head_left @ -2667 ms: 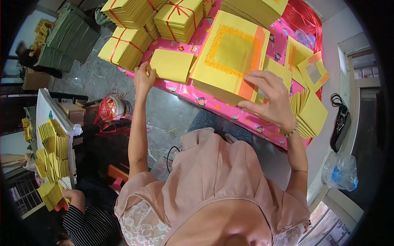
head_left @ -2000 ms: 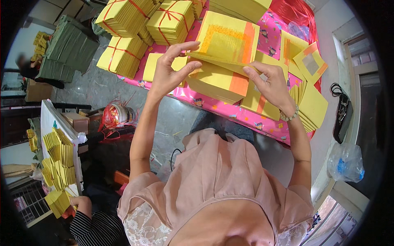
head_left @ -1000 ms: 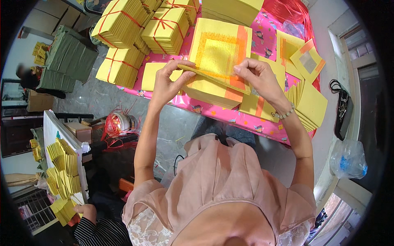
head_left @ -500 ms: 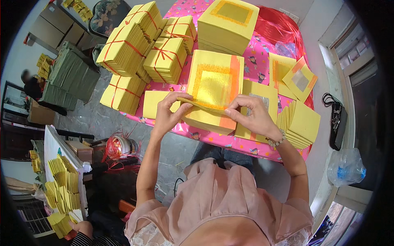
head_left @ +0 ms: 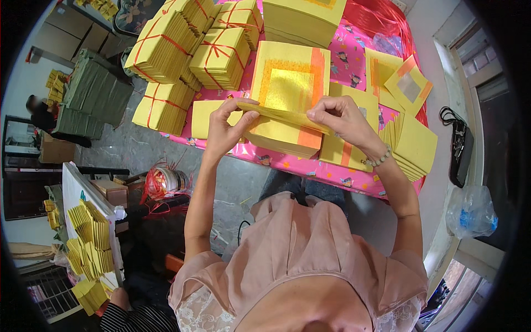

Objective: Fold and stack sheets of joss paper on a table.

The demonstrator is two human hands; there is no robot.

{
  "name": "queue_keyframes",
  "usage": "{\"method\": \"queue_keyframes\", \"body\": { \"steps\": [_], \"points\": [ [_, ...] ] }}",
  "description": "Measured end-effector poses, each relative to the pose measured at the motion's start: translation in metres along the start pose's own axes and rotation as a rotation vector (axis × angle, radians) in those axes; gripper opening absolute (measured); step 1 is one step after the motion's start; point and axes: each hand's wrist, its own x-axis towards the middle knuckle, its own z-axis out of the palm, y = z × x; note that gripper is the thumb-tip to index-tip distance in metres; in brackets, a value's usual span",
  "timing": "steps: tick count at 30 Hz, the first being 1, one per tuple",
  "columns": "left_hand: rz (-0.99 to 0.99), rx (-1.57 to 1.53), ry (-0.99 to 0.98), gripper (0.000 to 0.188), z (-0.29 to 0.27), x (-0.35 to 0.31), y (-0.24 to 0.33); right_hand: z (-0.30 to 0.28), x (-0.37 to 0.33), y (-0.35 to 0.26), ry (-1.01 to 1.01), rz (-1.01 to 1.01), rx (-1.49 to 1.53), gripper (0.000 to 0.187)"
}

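Observation:
A tall stack of yellow paper [head_left: 285, 145] stands at the table's near edge, its top face showing a shiny gold square [head_left: 289, 86] inside an orange border. Along the near side of the stack, the edge of a yellow paper sheet [head_left: 281, 115] is folded up into a narrow strip. My left hand [head_left: 228, 126] pinches the left end of that strip between thumb and fingers. At its right end, my right hand [head_left: 347, 120], with a beaded bracelet on the wrist, grips the paper the same way. The fingertips partly cover both ends.
Bundles of yellow paper tied with red string [head_left: 221, 58] are piled at the left; another tall paper stack [head_left: 301, 22] stands behind. Loose sheets [head_left: 409, 86] and fanned folded papers [head_left: 412, 141] lie right on the pink tablecloth [head_left: 354, 185]. A person's hand [head_left: 119, 297] shows lower left.
The whole view has shifted, so the table sits higher in the picture. The folded strip shows broader now, and my right fingers have lifted slightly with its end.

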Motion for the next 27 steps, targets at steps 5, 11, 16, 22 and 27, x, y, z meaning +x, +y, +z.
{"method": "queue_keyframes", "body": {
  "steps": [5, 11, 16, 22, 27],
  "points": [
    [0.003, 0.007, -0.006, 0.02, 0.001, -0.003, 0.001, 0.001, -0.001, 0.006, 0.004, -0.016, -0.009, 0.026],
    [0.056, 0.025, -0.046, 0.025, -0.002, -0.009, -0.006, 0.002, -0.002, 0.01, -0.009, -0.037, -0.013, 0.027],
    [0.087, 0.035, -0.093, 0.033, -0.008, -0.011, -0.01, 0.001, -0.002, 0.011, -0.028, -0.04, -0.066, 0.027],
    [0.114, 0.039, -0.127, 0.045, -0.013, -0.005, 0.0, 0.0, 0.001, 0.011, -0.032, -0.056, -0.054, 0.025],
    [0.092, 0.154, -0.229, 0.045, -0.019, 0.012, 0.025, -0.002, 0.0, 0.015, 0.009, -0.08, -0.149, 0.023]
  ]
}}
